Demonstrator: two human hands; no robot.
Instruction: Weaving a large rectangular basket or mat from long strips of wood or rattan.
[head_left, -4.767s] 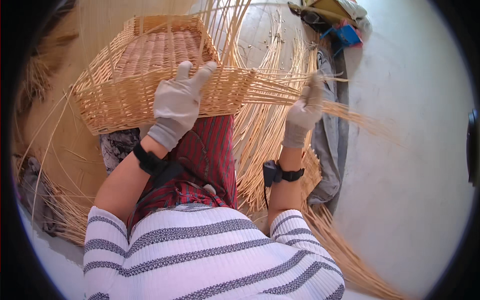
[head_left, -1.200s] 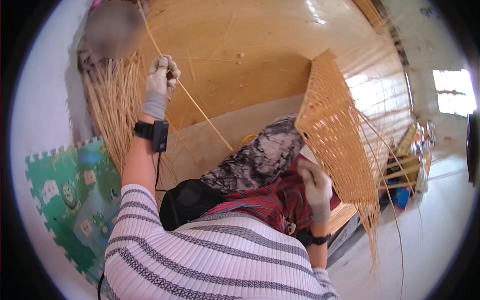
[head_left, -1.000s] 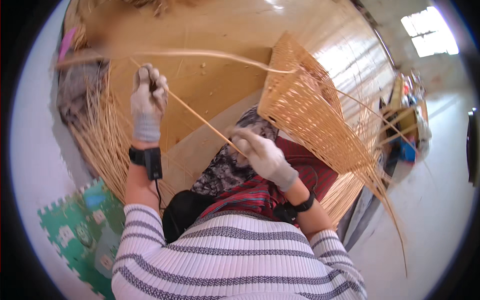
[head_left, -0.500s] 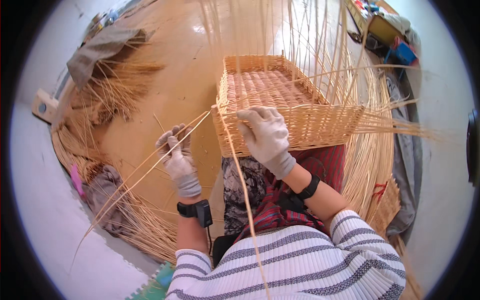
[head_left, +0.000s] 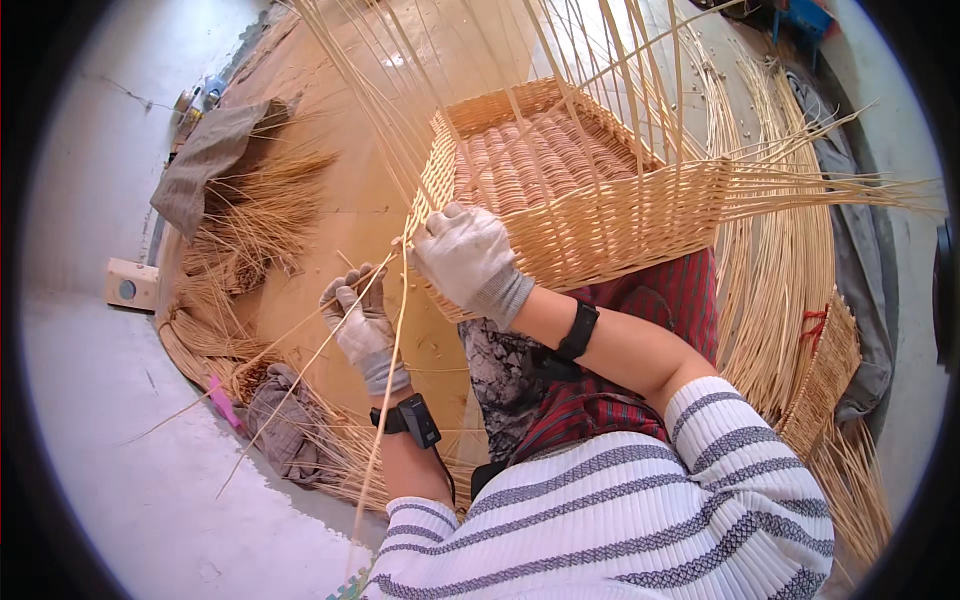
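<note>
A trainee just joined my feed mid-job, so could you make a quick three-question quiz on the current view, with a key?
1. Which hand is at the near left corner of the woven basket: (a) left or (b) right?
2. True or false: the right wristband is white.
3. Fill the gap: thin, pale ___ run across the left hand.

Key:
1. b, the right hand.
2. False; the right wristband is black.
3. Strands.
</note>
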